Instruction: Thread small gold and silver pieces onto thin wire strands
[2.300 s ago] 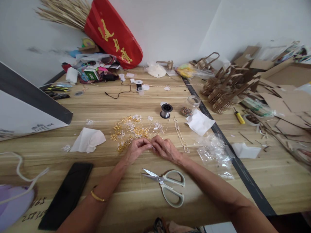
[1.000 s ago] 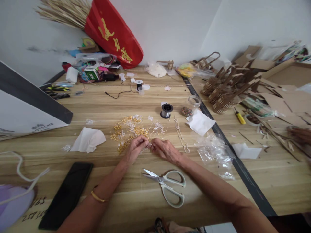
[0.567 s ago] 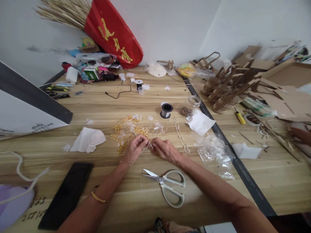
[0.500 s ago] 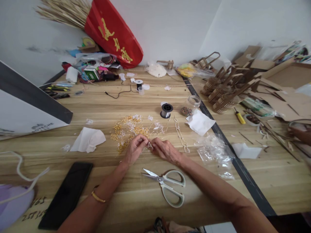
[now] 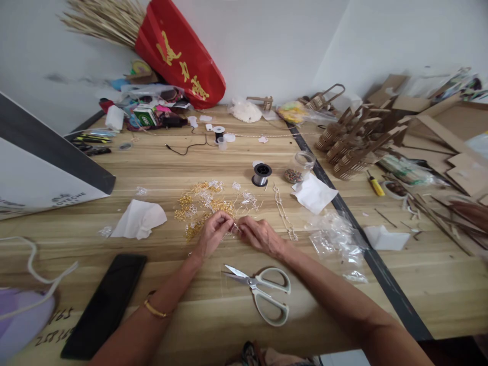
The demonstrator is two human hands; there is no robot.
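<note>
My left hand [image 5: 215, 231] and my right hand [image 5: 261, 235] meet in the middle of the table, fingertips pinched close together. Between them is a small, shiny, silvery beaded piece [image 5: 236, 228], mostly covered by the fingers, so its exact kind does not show. Gold beads [image 5: 186, 209] and clear and silvery beads [image 5: 249, 200] lie in loose heaps just beyond my hands. A beaded chain [image 5: 282, 211] stretches out to the right of them. Nearer to me, scissors [image 5: 253, 284] with pale handles lie open between my forearms.
A wire spool [image 5: 261, 174] and a glass jar [image 5: 304, 161] stand beyond the beads. White papers [image 5: 139, 219], clear plastic bags [image 5: 339, 239] and a black phone [image 5: 104, 305] lie around. Small woven baskets [image 5: 346, 147] crowd the right, near another person's blurred hand [image 5: 467, 213].
My hands stay together, with only slight finger movement around the small beaded piece. At the far right, the other person's hand and the cardboard near it have shifted.
</note>
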